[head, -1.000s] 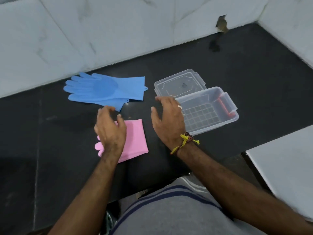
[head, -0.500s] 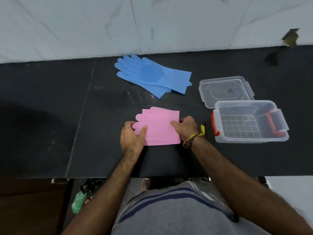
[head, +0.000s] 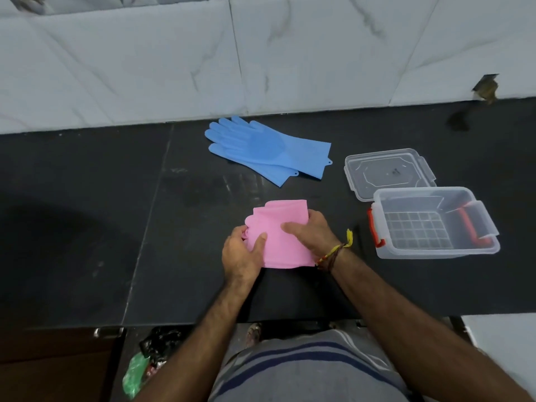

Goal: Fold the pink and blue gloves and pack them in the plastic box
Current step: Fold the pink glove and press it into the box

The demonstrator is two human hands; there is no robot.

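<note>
Fingers of the left hand (head: 242,252) wrap the finger end of the pink gloves (head: 278,236), thumb on top, while the right hand (head: 311,232) pinches the cuff side, so both hands are clasped on the folded bundle near the front of the dark counter (head: 87,227). It looks soft, rubbery and light, likely to spring open if let go, so it seems best held across the fold with thumb above and fingers beneath. How many pink gloves are in the bundle cannot be told; at least two layers show. Two blue gloves (head: 266,149) lie flat and stacked near the wall, unfolded, well apart from the hands. One clear plastic box (head: 435,224) with red latches stands open and empty to the right, its one lid (head: 388,172) touching its far edge.
</note>
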